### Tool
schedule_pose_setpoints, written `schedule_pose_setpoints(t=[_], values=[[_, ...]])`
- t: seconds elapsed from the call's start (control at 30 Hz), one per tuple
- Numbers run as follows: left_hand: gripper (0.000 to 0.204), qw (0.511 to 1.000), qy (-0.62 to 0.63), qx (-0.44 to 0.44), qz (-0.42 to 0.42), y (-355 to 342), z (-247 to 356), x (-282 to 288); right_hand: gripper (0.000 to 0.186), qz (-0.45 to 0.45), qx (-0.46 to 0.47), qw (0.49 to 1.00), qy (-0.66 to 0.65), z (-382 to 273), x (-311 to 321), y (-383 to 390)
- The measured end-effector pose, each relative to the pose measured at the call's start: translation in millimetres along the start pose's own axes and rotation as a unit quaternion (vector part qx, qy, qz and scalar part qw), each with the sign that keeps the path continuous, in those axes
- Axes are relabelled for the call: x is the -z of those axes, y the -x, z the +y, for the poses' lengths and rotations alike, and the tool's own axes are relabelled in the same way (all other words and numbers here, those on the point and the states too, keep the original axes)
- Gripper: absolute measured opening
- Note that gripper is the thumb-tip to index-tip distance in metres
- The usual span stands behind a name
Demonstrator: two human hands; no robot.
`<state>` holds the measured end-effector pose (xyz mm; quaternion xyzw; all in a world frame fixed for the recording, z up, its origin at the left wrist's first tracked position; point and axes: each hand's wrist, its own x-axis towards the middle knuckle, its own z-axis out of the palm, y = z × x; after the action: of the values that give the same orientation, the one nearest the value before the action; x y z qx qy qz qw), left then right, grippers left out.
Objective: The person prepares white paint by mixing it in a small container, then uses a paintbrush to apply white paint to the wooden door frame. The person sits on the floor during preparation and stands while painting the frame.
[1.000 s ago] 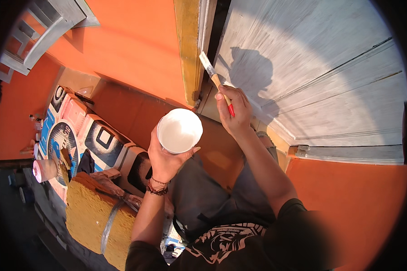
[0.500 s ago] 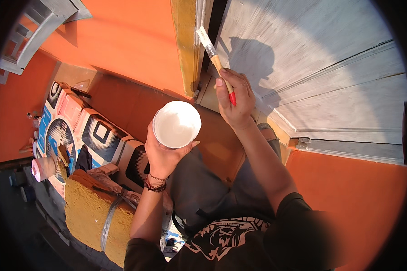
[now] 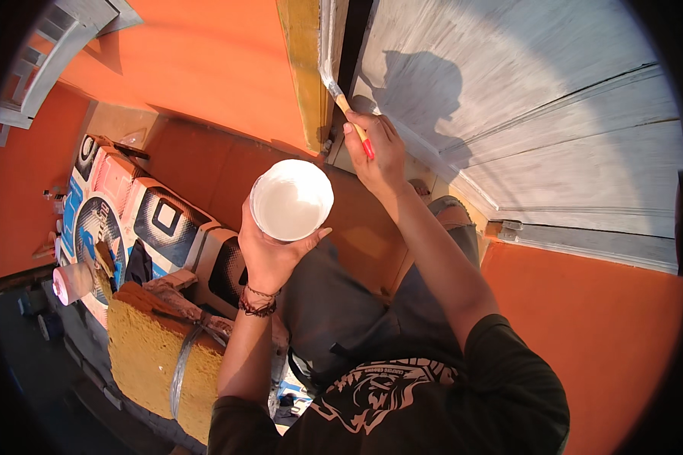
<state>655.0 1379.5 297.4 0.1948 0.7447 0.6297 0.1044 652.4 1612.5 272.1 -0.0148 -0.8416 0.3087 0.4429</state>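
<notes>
My left hand point(image 3: 272, 256) is wrapped round a white cup point(image 3: 291, 200) with white paint in it, held upright in front of me. In my right hand point(image 3: 379, 152) is a paintbrush point(image 3: 347, 111) with a wooden handle and a red end. Its white-coated bristles touch the narrow door frame point(image 3: 325, 53), which is partly white beside a yellow-brown strip point(image 3: 303, 72). To the right stands a panelled door point(image 3: 508, 98) streaked with whitish paint, with my shadow falling on it.
Orange walls point(image 3: 205, 61) rise on both sides. At my left are printed boxes point(image 3: 167, 220), a pink-and-clear container point(image 3: 71, 283) and a rough yellow block point(image 3: 140, 356) tied with a strap. A grey-white frame point(image 3: 61, 64) is at the upper left.
My right hand has moved left and slightly up, bringing the brush bristles down against the door frame. The cup in my left hand has shifted slightly left and up.
</notes>
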Motion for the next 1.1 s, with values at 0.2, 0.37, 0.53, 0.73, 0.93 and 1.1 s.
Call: schedule_pose_setpoints(t=[0.2, 0.37, 0.53, 0.73, 0.93, 1.1], values=[[0.094, 0.996, -0.079, -0.028, 0.002, -0.3, -7.4, 2.9, 0.021, 0.059, 0.042, 0.997, -0.014, -12.8, 12.8, -3.4], [0.095, 1.000, -0.027, -0.010, -0.004, -2.8, -5.5, 2.3, 0.019, -0.026, -0.009, 1.000, 0.009, 5.8, 7.0, 14.4], [0.096, 1.000, -0.019, -0.019, -0.004, -0.2, -4.8, 4.0, 0.018, -0.160, -0.153, 0.975, -0.017, 1.2, 17.0, 18.0], [0.098, 0.999, 0.042, 0.010, 0.005, -0.6, -3.5, 2.2, 0.017, -0.155, -0.088, 0.983, -0.034, 19.6, -1.7, -21.2], [0.099, 0.999, -0.012, -0.026, 0.015, -1.8, -2.2, 3.5, 0.016, -0.113, -0.067, 0.991, -0.007, 1.6, 6.8, -30.7], [0.099, 1.000, 0.017, -0.013, 0.022, -0.5, -5.7, 3.1, 0.016, -0.031, -0.026, 0.999, -0.004, -29.4, 27.1, -40.9]])
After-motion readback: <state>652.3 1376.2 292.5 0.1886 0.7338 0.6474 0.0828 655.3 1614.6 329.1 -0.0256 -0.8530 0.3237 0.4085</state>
